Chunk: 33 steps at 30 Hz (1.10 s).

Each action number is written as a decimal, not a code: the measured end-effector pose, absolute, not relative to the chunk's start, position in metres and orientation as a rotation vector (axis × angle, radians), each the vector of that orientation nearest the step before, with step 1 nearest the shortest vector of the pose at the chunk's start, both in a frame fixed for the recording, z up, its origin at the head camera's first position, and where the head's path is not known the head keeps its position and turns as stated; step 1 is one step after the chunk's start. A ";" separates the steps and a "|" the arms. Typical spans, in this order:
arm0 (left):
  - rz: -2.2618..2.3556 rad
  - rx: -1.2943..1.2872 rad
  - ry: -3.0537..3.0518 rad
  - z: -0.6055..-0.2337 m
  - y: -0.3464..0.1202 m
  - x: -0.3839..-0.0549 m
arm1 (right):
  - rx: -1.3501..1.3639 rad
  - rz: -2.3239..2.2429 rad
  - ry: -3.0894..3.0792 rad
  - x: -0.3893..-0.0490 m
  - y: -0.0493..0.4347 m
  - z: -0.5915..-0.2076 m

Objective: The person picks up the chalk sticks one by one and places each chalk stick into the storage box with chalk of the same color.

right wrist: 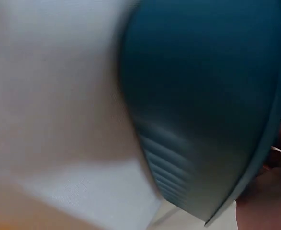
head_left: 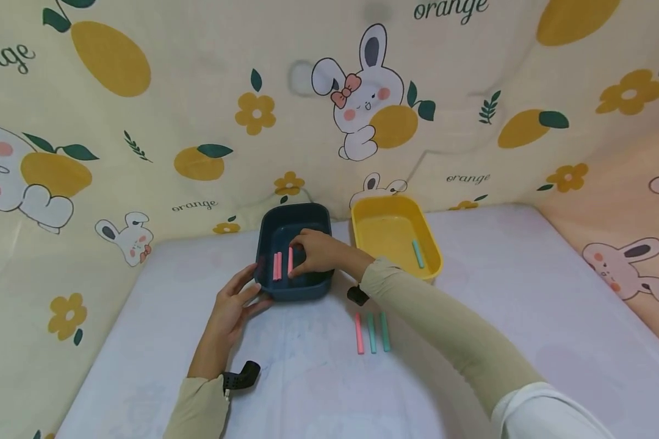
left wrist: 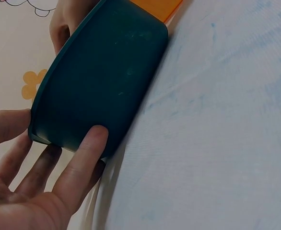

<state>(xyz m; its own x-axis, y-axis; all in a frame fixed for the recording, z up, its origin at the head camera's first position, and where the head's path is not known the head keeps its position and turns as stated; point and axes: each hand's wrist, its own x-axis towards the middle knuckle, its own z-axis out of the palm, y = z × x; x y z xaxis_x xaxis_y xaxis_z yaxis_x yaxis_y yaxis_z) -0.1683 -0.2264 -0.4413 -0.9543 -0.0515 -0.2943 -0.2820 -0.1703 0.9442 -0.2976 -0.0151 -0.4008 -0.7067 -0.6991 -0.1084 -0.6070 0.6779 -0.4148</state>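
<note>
Inside the dark blue bin [head_left: 295, 294], my right hand [head_left: 320, 251] pinches a pink stick [head_left: 290, 261] upright between thumb and fingers. Two more pink sticks [head_left: 277, 266] lie side by side to its left. My left hand [head_left: 236, 308] rests against the bin's near left corner, fingers fairly straight and spread. In the left wrist view, the left hand's fingertips [left wrist: 98, 134] touch the bin's outer wall [left wrist: 102, 72]. The right wrist view is filled by the bin's outer side [right wrist: 203, 96], with part of the right hand [right wrist: 267, 196] beyond its rim; the stick is hidden there.
A yellow bin [head_left: 434, 262] stands right of the blue one, with a green stick [head_left: 418, 253] inside. On the white table [head_left: 307, 384], a pink stick [head_left: 359, 333] and two green sticks [head_left: 371, 333] lie in a row. A patterned cloth [head_left: 198, 110] hangs behind.
</note>
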 end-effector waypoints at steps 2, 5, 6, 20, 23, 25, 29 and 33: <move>2.261 -0.384 1.919 -0.441 -0.226 -0.169 | -1.034 -0.502 2.643 -0.300 -0.020 -0.402; 2.258 -0.394 1.914 -0.441 -0.227 -0.170 | -1.017 -0.461 2.647 -0.303 -0.026 -0.404; 2.258 -0.399 1.910 -0.441 -0.227 -0.170 | -1.013 -0.452 2.644 -0.304 -0.028 -0.404; 2.283 -0.414 1.895 -0.438 -0.230 -0.169 | -1.034 -0.340 2.653 -0.306 -0.047 -0.411; 2.285 -0.407 1.900 -0.438 -0.229 -0.169 | -1.039 -0.335 2.657 -0.306 -0.048 -0.413; 2.280 -0.399 1.909 -0.437 -0.229 -0.169 | -1.047 -0.320 2.663 -0.307 -0.049 -0.414; 2.278 -0.389 1.917 -0.438 -0.228 -0.168 | -1.064 -0.295 2.668 -0.306 -0.050 -0.417; 2.287 -0.382 1.905 -0.440 -0.227 -0.168 | -1.047 -0.289 2.662 -0.305 -0.049 -0.419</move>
<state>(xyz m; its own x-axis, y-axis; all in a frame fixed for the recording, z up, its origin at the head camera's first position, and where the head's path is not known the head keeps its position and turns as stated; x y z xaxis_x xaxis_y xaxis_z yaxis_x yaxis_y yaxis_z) -0.1683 -0.2272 -0.4396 -0.9578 -0.0538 -0.2825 -0.2681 -0.1881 0.9449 -0.3051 -0.0492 -0.4190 -0.7043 -0.6887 -0.1720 -0.6358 0.7198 -0.2787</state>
